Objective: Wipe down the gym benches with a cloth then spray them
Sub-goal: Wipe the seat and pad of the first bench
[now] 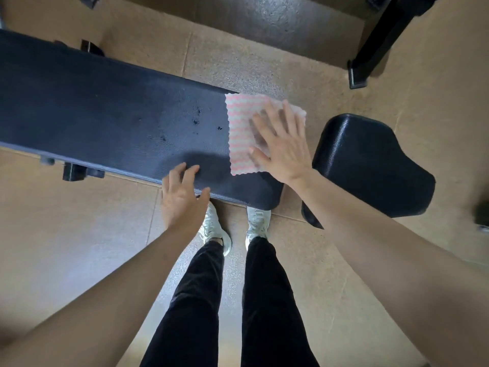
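- Cloth (239, 128), pink and white in a wavy weave, lies spread flat across the right end of a dark padded worktop (92, 109) on a gym bench, its far corner reaching just past the pad's far edge.
- A person's right hand (283, 147) presses down on the cloth's right half, palm down, its fingers (264, 125) straight and splayed wide, gripping nothing.
- The left hand (180, 200) sits at the worktop's near edge, just left of the cloth and apart from it; its fingers (176, 176) are loosely curved and parted, holding nothing (whether they touch the pad or float just above it cannot be told).
- A few small dark spots (197, 116) mark the pad to the left of the cloth.
- A separate black seat pad (370, 165) lies just beyond the worktop's right end, partly crossed by the right forearm.
- Black frame feet (79, 172) show under the worktop's near edge on the left.
- Below the hands, the person's pale shoes (258, 221) stand on the tan floor (66, 234) close against the bench, under black trousers (195, 300).
- At the top of the view, a dark mat (264, 17) covers part of the floor, and a black equipment leg (375, 49) slants down at upper right.
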